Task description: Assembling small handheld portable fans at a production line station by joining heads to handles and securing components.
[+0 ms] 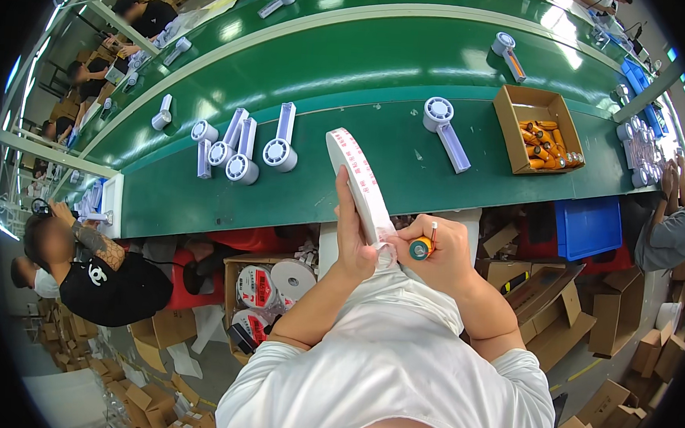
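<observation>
My left hand (351,234) grips a large roll of white tape (355,177) with red print along its edge, held upright on its rim. A short curl of loose tape (385,255) sits between my two hands, by the left thumb. My right hand (447,250) is closed around an orange cylindrical battery (420,248), its green end facing up and a small white-and-red tip at its side. On the green bench (343,206) ahead lie white handheld fans with open handles, one fan (438,114) to the right and several (241,168) to the left.
A cardboard box (510,122) of orange batteries stands at the right of the bench. Below the bench edge is a blue tray (588,229). More tape rolls (292,279) fill a carton at my left. A conveyor (366,52) carries fans beyond. People work at both sides.
</observation>
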Available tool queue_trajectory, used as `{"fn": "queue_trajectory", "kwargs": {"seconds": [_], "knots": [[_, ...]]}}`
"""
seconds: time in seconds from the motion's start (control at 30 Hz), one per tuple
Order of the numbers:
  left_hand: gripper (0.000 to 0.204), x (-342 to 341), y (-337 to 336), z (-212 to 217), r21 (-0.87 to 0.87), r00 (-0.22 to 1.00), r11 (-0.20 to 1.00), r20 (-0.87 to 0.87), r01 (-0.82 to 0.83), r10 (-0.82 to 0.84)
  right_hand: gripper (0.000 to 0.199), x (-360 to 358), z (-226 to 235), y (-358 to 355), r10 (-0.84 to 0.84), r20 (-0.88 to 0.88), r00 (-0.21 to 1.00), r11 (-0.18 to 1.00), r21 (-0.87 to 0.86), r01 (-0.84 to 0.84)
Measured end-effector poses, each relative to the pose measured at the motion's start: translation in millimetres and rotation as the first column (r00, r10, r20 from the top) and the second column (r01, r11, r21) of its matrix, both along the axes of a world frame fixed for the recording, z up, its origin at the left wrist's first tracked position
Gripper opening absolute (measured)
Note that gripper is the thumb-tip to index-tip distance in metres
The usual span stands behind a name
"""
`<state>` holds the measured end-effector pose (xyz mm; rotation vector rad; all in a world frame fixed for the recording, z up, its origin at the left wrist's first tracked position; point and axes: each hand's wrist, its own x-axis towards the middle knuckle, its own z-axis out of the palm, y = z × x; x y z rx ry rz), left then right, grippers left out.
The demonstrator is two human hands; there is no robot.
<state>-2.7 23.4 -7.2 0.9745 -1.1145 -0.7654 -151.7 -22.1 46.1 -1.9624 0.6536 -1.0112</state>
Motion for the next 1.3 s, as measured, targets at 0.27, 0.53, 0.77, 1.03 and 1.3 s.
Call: {"fn": "queue_trajectory", "kwargs": {"seconds": [0.27,0.53,0.77,1.03,1.3], "knots": [[0.116,-5.0,-8.2,-2.1,-0.006,0.984,0.988,0.098,-0.151,0.151,0.019,-0.7,-6.7,1.4,-0.058,-0.002,0.998,0.985,-0.165,0.056],[0.114,-9.7,0.7,4.2,0.125,0.993,0.992,-0.119,-0.009,0.024,0.018,-5.1,-17.0,-8.9,0.062,0.050,0.997,0.889,-0.456,-0.033],[0.118,-20.7,6.7,22.1,0.134,0.970,0.988,-0.239,0.077,-0.043,0.018,-6.1,-24.4,-15.2,0.137,0.174,0.975,0.617,-0.786,0.053],[0.122,-15.4,1.6,0.8,0.046,0.995,0.998,-0.082,-0.045,0.049,0.019,-7.8,-23.5,-0.8,0.000,0.133,0.991,1.000,0.022,-0.003],[0.100,-19.2,-1.6,-0.8,0.109,0.962,0.992,-0.258,-0.061,0.087,0.020,-8.9,-27.7,-11.9,0.213,0.077,0.974,0.607,-0.791,-0.071]]}}
